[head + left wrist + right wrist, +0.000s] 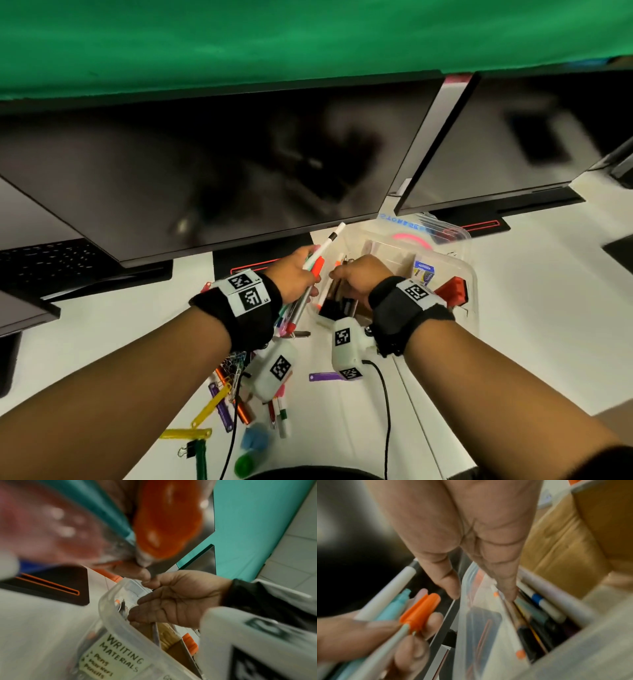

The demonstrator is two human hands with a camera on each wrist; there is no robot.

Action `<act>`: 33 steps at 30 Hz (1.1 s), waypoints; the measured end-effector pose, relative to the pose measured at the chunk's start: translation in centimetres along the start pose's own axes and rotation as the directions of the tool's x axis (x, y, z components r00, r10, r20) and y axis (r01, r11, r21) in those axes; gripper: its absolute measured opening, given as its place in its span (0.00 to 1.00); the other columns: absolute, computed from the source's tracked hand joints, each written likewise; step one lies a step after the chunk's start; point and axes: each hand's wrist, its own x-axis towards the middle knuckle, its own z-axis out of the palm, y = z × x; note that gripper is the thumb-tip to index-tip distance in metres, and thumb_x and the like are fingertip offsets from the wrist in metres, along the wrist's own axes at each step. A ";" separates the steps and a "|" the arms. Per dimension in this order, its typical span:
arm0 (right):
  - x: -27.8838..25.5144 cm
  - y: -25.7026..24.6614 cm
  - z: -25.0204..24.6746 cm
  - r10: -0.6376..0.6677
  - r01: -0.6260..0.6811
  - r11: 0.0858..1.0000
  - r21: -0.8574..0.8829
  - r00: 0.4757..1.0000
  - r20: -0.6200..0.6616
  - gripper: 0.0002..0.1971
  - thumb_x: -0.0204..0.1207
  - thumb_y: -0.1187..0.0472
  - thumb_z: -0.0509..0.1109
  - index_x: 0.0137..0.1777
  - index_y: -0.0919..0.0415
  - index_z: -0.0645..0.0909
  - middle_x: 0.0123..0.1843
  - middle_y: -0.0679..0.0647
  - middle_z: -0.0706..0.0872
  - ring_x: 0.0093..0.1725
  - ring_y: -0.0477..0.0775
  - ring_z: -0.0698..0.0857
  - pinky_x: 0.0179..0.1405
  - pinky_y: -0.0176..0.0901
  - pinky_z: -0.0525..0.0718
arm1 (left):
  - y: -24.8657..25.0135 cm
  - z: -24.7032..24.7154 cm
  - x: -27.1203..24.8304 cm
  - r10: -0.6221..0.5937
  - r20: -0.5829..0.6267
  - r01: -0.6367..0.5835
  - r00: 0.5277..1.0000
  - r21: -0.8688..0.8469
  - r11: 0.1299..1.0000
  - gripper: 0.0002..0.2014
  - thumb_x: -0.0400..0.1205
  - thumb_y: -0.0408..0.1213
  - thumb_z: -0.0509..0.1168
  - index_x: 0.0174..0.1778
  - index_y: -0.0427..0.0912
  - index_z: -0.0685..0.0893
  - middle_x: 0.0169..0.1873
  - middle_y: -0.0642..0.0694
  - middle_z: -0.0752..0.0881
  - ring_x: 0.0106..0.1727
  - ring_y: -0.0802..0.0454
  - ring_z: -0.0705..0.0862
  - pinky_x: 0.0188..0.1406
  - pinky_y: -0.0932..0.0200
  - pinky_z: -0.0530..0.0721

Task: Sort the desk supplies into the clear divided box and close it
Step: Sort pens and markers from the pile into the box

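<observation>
The clear divided box (471, 270) stands open on the white desk, its lid (442, 228) tipped back. My left hand (303, 274) grips a bundle of pens and markers (317, 263) just left of the box; among them are a white marker, a teal pen and an orange cap (419, 609). My right hand (346, 277) reaches into the left compartment, labelled "WRITING MATERIALS" (120, 655). Its straight fingers (506, 588) touch the pens (537, 609) lying there, with the thumb outside the box wall. It holds nothing that I can see.
Two dark monitors (222, 164) stand close behind the box, with a keyboard (48, 260) at far left. Key tags (219, 404), a binder clip (188, 450), markers (281, 416) and a purple tag (322, 377) lie loose under my wrists. Other compartments hold a small clip carton (423, 272) and a red item (454, 291).
</observation>
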 end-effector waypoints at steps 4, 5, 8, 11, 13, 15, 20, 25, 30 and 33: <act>-2.7 1.3 -2.1 -0.177 0.174 0.981 -0.088 0.984 -0.028 0.03 0.74 0.68 0.70 0.42 0.62 0.84 0.48 0.63 0.88 0.51 0.64 0.87 0.59 0.55 0.85 | 0.9 1.2 1.1 -0.038 0.038 0.036 0.999 0.055 0.998 0.27 0.81 0.25 0.59 0.75 0.46 0.67 0.49 0.41 0.82 0.35 0.49 0.85 0.29 0.63 0.83; -3.1 2.0 -2.6 -0.241 0.227 0.953 -0.199 0.969 -0.052 0.03 0.74 0.66 0.69 0.45 0.60 0.84 0.49 0.57 0.88 0.49 0.57 0.86 0.56 0.47 0.84 | 1.0 1.5 1.5 -0.054 0.050 0.049 0.997 0.085 0.995 0.25 0.80 0.26 0.60 0.74 0.46 0.69 0.50 0.41 0.84 0.40 0.45 0.86 0.33 0.59 0.85; -4.4 4.5 -3.8 -0.411 0.316 0.700 -0.640 0.911 0.000 0.14 0.74 0.58 0.70 0.59 0.56 0.82 0.57 0.52 0.85 0.58 0.53 0.81 0.59 0.41 0.77 | 1.2 2.4 2.6 -0.084 0.045 0.068 0.995 0.275 0.959 0.22 0.78 0.32 0.61 0.69 0.46 0.74 0.54 0.39 0.87 0.52 0.40 0.88 0.55 0.46 0.87; -5.3 6.6 -3.8 -0.428 0.379 0.563 -0.734 0.894 0.133 0.19 0.75 0.53 0.68 0.66 0.55 0.80 0.74 0.57 0.75 0.77 0.60 0.66 0.79 0.49 0.61 | 1.4 3.4 4.0 -0.089 -0.006 0.084 0.996 0.418 0.904 0.20 0.79 0.37 0.61 0.68 0.45 0.75 0.54 0.39 0.87 0.54 0.40 0.87 0.57 0.50 0.86; -5.5 7.4 -3.6 -0.463 0.422 0.539 -0.729 0.871 0.162 0.18 0.78 0.54 0.66 0.67 0.57 0.79 0.80 0.56 0.68 0.82 0.57 0.57 0.81 0.45 0.48 | 1.9 4.0 4.6 -0.074 -0.045 0.086 0.996 0.503 0.860 0.19 0.82 0.40 0.59 0.69 0.43 0.74 0.60 0.37 0.85 0.59 0.38 0.84 0.58 0.53 0.82; -5.1 8.3 -3.6 -0.516 0.452 0.526 -0.720 0.843 0.152 0.18 0.78 0.53 0.65 0.66 0.57 0.81 0.80 0.57 0.67 0.83 0.59 0.56 0.81 0.45 0.45 | 2.3 4.7 5.1 -0.078 -0.084 0.111 0.993 0.550 0.827 0.22 0.84 0.40 0.58 0.74 0.41 0.69 0.65 0.37 0.81 0.65 0.37 0.81 0.62 0.53 0.78; -3.7 9.8 -3.4 -0.513 0.422 0.530 -0.736 0.850 0.118 0.19 0.76 0.46 0.63 0.60 0.55 0.83 0.81 0.57 0.66 0.82 0.62 0.57 0.84 0.55 0.53 | 2.3 6.1 5.8 -0.088 -0.091 0.124 0.992 0.584 0.802 0.31 0.82 0.41 0.59 0.80 0.40 0.55 0.69 0.36 0.78 0.68 0.36 0.79 0.67 0.47 0.77; -3.5 10.1 -3.4 -0.499 0.414 0.543 -0.731 0.859 0.116 0.27 0.71 0.39 0.52 0.56 0.54 0.84 0.80 0.57 0.67 0.82 0.61 0.58 0.83 0.56 0.56 | 1.6 5.9 5.8 -0.039 -0.028 0.048 0.999 0.609 0.792 0.30 0.82 0.37 0.60 0.79 0.40 0.57 0.66 0.36 0.80 0.64 0.37 0.81 0.63 0.49 0.80; -4.2 9.1 -3.2 -0.562 0.454 0.537 -0.711 0.821 0.100 0.16 0.75 0.52 0.65 0.56 0.59 0.85 0.74 0.58 0.75 0.79 0.58 0.65 0.82 0.50 0.53 | 1.2 2.8 3.9 0.062 0.007 -0.060 0.998 0.375 0.925 0.25 0.82 0.29 0.59 0.76 0.45 0.67 0.68 0.41 0.80 0.66 0.44 0.81 0.66 0.55 0.80; -4.6 7.6 -1.9 -0.614 0.476 0.550 -0.686 0.788 0.055 0.10 0.72 0.61 0.69 0.50 0.61 0.87 0.67 0.59 0.81 0.69 0.63 0.75 0.72 0.49 0.67 | 0.1 0.1 2.5 0.127 -0.021 -0.119 0.992 0.214 0.969 0.20 0.81 0.24 0.57 0.69 0.40 0.76 0.53 0.43 0.85 0.46 0.53 0.84 0.42 0.69 0.83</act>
